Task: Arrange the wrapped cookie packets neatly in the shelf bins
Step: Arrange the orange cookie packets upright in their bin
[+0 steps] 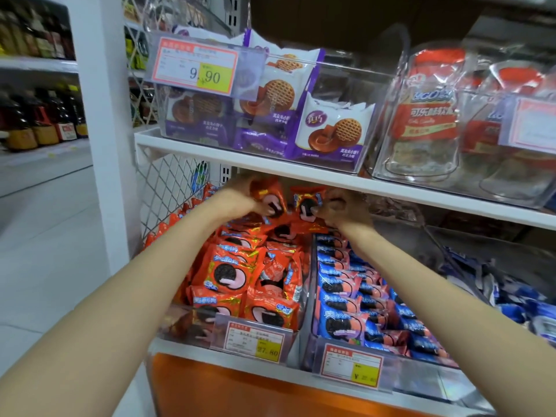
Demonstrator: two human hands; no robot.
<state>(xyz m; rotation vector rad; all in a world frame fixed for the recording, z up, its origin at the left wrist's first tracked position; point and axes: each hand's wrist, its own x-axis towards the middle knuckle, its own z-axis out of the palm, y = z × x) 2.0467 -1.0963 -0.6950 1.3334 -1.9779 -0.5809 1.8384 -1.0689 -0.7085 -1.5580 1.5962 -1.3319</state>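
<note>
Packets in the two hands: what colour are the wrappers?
Orange-red packets, each printed with a dark cookie; head view shows it best.

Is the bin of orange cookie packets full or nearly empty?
Full: orange packets fill the clear bin from front wall to back, where the left hand and right hand each grip one.

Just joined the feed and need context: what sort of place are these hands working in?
Most likely a grocery or convenience store aisle: clear shelf bins filled with orange cookie packets, printed price tags clipped to the bin fronts, and bottles lining the shelves at far left.
</note>
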